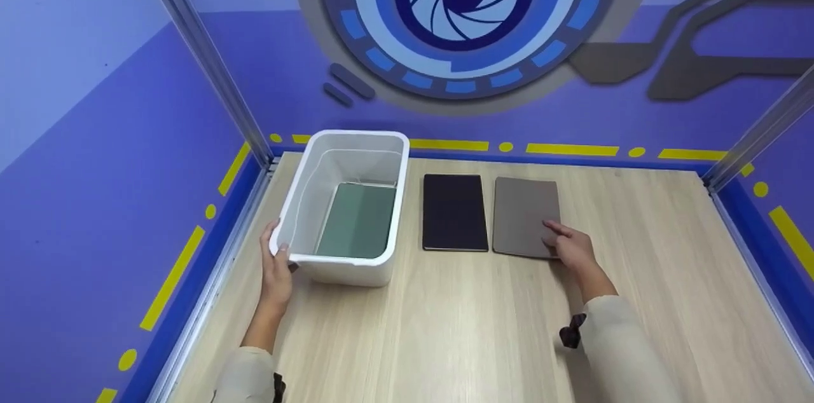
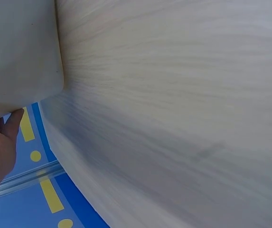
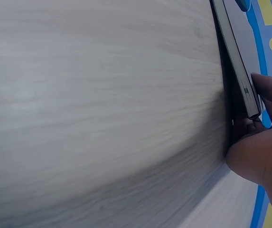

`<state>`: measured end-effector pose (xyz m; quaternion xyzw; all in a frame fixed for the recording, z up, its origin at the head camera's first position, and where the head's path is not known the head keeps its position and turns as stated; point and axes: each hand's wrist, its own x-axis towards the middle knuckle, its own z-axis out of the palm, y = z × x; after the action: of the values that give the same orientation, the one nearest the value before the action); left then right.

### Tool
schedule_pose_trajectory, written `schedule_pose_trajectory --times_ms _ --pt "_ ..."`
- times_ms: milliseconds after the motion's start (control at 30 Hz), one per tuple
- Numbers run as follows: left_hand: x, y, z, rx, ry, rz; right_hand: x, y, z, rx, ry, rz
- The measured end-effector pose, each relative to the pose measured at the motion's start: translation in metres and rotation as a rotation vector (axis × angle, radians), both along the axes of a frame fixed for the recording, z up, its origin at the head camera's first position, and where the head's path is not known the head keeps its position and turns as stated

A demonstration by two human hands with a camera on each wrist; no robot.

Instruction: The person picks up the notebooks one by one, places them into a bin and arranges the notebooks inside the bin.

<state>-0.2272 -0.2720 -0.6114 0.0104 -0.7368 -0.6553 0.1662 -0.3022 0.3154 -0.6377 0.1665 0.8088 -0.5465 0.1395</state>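
A white plastic bin (image 1: 346, 273) stands on the left of the table, with a green notebook (image 1: 359, 218) lying flat inside. My left hand (image 1: 276, 273) grips the bin's rim at its near left corner; in the left wrist view the fingers (image 2: 13, 121) are beside the bin's wall (image 2: 22, 57). On the right, my right hand (image 1: 572, 250) holds a grey-brown notebook (image 1: 524, 212) by its near right corner. The right wrist view shows that notebook's edge (image 3: 240, 71) raised, with fingers on both of its sides. A black notebook (image 1: 455, 212) lies between bin and grey-brown notebook.
The light wood table (image 1: 458, 327) is bounded by a blue back wall (image 1: 470, 126) with yellow marks and by side walls. Metal rails (image 1: 210, 288) run along the left edge. The bin stands close to the left and back walls.
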Motion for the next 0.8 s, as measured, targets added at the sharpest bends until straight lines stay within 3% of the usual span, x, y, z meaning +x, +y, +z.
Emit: schedule_pose_trajectory --times_ms 133,400,800 --pt "-0.0003 -0.0009 -0.0026 0.009 0.025 0.006 0.0007 -0.0002 -0.0006 0.003 -0.005 0.012" --pt "0.0024 0.0000 -0.0033 0.004 0.012 0.028 0.0000 0.0003 0.0003 -0.024 0.005 0.006" --pt "-0.0005 0.0009 -0.0013 0.001 0.024 0.018 0.0020 0.0019 -0.0005 -0.038 0.021 -0.015"
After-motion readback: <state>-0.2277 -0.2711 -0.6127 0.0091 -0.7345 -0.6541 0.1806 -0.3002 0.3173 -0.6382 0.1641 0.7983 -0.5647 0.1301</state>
